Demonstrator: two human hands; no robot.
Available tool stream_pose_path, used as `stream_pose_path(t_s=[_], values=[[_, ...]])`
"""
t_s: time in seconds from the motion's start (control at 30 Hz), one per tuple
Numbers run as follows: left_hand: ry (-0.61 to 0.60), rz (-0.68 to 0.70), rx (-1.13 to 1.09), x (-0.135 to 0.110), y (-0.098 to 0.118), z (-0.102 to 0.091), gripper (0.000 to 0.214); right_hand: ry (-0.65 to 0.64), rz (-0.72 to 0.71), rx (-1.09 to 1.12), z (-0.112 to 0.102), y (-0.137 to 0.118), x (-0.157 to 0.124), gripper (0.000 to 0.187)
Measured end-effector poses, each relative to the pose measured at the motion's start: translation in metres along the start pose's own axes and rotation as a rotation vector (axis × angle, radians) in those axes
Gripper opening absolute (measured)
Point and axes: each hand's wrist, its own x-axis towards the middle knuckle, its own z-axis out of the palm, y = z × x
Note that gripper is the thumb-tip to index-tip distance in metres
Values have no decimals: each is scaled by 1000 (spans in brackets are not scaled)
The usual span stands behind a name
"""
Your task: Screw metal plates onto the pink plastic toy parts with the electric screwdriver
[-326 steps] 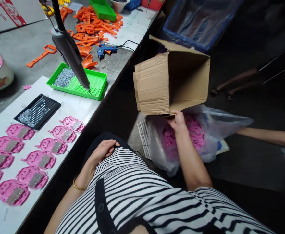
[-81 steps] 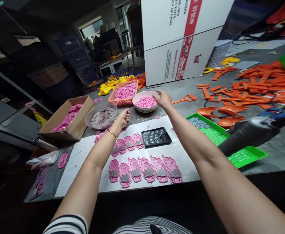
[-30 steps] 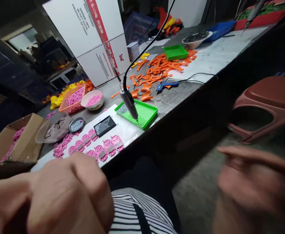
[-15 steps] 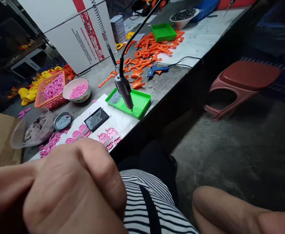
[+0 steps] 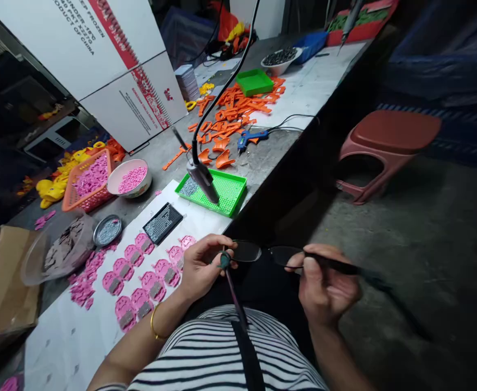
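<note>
A pair of thin dark-framed eyeglasses [image 5: 247, 251] is held up in front of my striped shirt, temples unfolded. My left hand [image 5: 206, 266] pinches the glasses at the left hinge. On the other side, my right hand [image 5: 326, 282] grips the right hinge and temple, which blurs toward the lower right. Left of my hands, rows of pink plastic pieces [image 5: 152, 285] with grey plates lie on white paper. Behind them is a black perforated tray [image 5: 162, 223]. Over a green tray [image 5: 232, 191] of small screws hangs an electric screwdriver [image 5: 204, 182].
A blue glue gun [image 5: 251, 140] lies near orange plastic parts [image 5: 238, 103]. At left stand a pink bowl [image 5: 130, 178], an orange basket [image 5: 86, 182], a plastic tub [image 5: 61, 250] and a cardboard box [image 5: 10, 282]. A red stool [image 5: 389, 136] stands at right, beyond the table edge.
My left hand has come down from close before the camera, and my right hand has moved in from the lower right. The glasses are now visible between them. The view has shifted.
</note>
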Motion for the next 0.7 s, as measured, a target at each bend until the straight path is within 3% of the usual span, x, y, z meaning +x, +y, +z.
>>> stream_pose_path(t_s=[0.07, 0.13, 0.3, 0.4, 0.5, 0.6, 0.7], values=[[-10, -231, -3, 1, -14, 3, 22, 2, 53, 16, -3, 17, 1, 12], [-35, -348, -17, 7, -23, 10, 36, 42, 175, 68, -10, 30, 1, 14], [-197, -524, -123, 40, -40, 32, 53, 233, 488, 245, -25, 43, 26, 29], [-239, -591, -203, 62, -45, 45, 57, 261, 601, 246, -31, 45, 56, 35], [-229, -677, -225, 84, -43, 61, 58, 209, 613, 168, -37, 38, 87, 36], [-106, -714, -192, 114, -40, 78, 62, 131, 614, 68, -48, 16, 115, 38], [136, -673, -125, 156, -44, 92, 63, 125, 727, -28, -79, -16, 135, 56]])
